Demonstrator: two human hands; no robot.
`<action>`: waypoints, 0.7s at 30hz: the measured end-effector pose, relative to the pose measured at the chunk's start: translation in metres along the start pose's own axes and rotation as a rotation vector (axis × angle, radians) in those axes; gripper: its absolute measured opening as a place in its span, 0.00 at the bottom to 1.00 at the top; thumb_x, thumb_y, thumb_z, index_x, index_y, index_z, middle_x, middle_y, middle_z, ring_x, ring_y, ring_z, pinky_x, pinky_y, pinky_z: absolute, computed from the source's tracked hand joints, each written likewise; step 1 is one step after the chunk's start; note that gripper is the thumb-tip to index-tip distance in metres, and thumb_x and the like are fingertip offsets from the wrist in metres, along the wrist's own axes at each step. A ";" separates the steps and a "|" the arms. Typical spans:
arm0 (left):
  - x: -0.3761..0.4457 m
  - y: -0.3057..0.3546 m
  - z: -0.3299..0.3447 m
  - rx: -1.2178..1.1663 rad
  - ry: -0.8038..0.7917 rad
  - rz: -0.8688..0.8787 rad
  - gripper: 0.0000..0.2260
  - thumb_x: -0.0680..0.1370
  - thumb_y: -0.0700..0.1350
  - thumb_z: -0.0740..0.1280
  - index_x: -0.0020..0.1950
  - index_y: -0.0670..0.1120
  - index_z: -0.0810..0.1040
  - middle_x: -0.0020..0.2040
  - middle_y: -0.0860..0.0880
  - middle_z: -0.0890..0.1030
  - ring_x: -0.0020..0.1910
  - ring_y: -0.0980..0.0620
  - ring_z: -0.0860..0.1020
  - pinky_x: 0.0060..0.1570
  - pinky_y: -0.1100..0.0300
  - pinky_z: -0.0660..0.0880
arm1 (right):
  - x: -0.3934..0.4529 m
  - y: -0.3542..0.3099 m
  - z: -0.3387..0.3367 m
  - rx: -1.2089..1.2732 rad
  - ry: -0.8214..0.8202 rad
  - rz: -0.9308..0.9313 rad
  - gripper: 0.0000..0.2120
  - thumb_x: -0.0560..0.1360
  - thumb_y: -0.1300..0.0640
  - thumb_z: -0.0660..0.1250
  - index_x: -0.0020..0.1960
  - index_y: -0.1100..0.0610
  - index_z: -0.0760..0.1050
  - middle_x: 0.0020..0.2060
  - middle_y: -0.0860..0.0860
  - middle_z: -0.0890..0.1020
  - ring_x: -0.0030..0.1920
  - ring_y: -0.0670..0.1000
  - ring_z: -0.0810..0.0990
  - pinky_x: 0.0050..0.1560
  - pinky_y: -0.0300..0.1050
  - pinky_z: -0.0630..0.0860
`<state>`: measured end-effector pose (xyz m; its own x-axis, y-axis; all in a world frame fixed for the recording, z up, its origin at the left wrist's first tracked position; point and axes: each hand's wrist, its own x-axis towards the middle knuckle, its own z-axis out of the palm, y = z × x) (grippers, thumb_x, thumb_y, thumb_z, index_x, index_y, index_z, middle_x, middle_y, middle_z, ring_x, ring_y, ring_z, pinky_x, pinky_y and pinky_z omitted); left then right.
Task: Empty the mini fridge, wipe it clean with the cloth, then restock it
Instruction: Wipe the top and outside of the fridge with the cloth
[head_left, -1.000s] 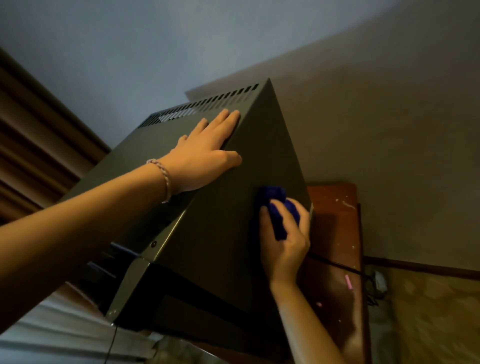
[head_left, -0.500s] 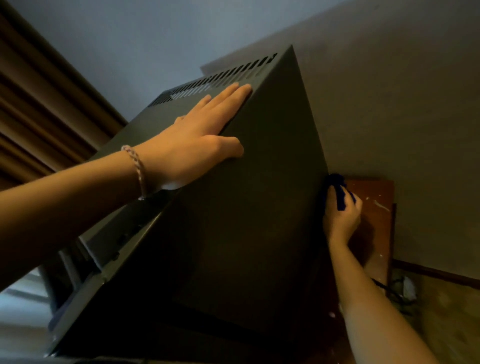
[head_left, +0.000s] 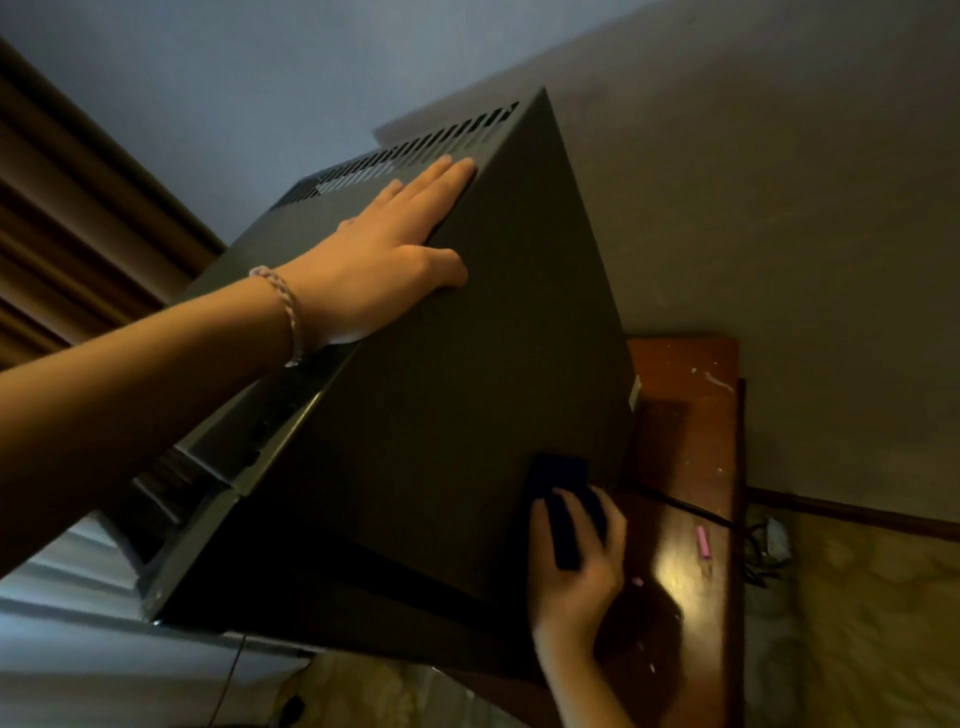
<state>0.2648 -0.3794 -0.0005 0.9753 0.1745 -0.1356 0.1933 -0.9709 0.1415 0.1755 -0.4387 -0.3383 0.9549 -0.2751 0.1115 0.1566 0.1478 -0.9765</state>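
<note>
Wipe step in hand. Mini fridge (head_left: 441, 395) stood on the wooden table (head_left: 691, 467). Left hand (head_left: 384, 270) lay flat on top, fingers straight and together. Right hand (head_left: 582, 566) gripped the blue cloth (head_left: 563, 499), pressed against the lower side panel. Next stroke probably needs steady bracing.

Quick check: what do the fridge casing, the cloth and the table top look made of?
Mini fridge casing: probably painted sheet metal, matte dark, with punched vent slots and crisp folded edges. Cloth: soft dark blue fabric, bunched in the right hand. Table: likely varnished wood, reddish-brown, glossy highlight.
</note>
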 end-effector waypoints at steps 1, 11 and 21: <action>-0.001 -0.001 0.000 0.002 0.001 0.004 0.40 0.69 0.57 0.60 0.80 0.62 0.47 0.80 0.62 0.45 0.80 0.56 0.44 0.78 0.41 0.45 | -0.012 -0.010 -0.001 -0.017 -0.014 -0.062 0.09 0.75 0.48 0.72 0.55 0.45 0.81 0.60 0.51 0.76 0.60 0.57 0.79 0.61 0.46 0.77; -0.002 -0.005 0.001 -0.029 -0.007 0.024 0.40 0.70 0.57 0.60 0.80 0.62 0.48 0.80 0.62 0.46 0.80 0.57 0.44 0.78 0.45 0.46 | -0.001 -0.028 0.004 0.012 -0.034 -0.230 0.11 0.78 0.44 0.68 0.56 0.48 0.81 0.61 0.53 0.76 0.59 0.55 0.79 0.60 0.45 0.77; 0.001 -0.006 0.001 -0.077 -0.002 0.022 0.39 0.70 0.55 0.61 0.79 0.65 0.48 0.80 0.65 0.48 0.79 0.61 0.46 0.79 0.48 0.47 | 0.186 0.031 0.045 -0.030 0.002 0.019 0.26 0.75 0.40 0.65 0.59 0.60 0.83 0.60 0.59 0.78 0.58 0.54 0.78 0.59 0.34 0.68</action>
<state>0.2645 -0.3739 -0.0021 0.9792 0.1532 -0.1333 0.1800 -0.9588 0.2198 0.3693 -0.4430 -0.3398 0.9571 -0.2747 0.0923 0.1306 0.1248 -0.9836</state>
